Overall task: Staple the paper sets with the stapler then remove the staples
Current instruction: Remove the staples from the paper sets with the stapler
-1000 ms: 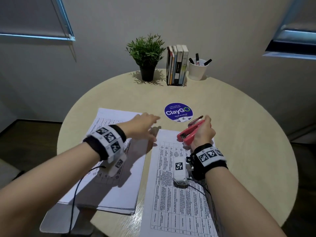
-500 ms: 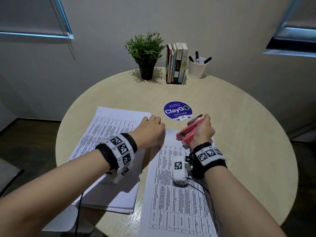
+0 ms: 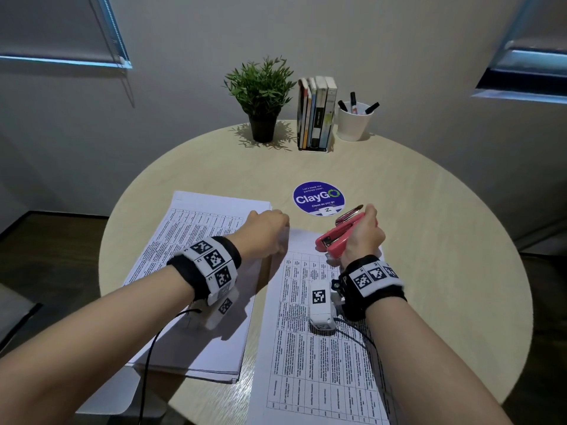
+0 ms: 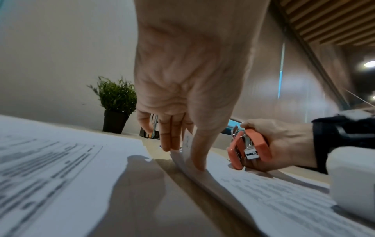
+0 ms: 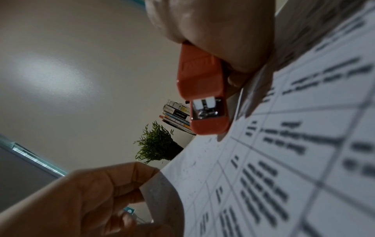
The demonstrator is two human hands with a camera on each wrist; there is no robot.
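My left hand [image 3: 266,233] having moved right off the paper stack [image 3: 196,271], now pinching the near paper set's [image 3: 319,332] top-left corner on the counter [image 3: 429,240], my right hand [image 3: 363,237] still gripping the pink stapler [image 3: 336,240] just beside it.

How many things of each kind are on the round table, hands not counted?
Paper sets: 2, the left stack and the right set
Stapler: 1
Potted plant: 1
Row of books: 1
White cup of markers: 1
ClayGo sticker: 1
Total: 7
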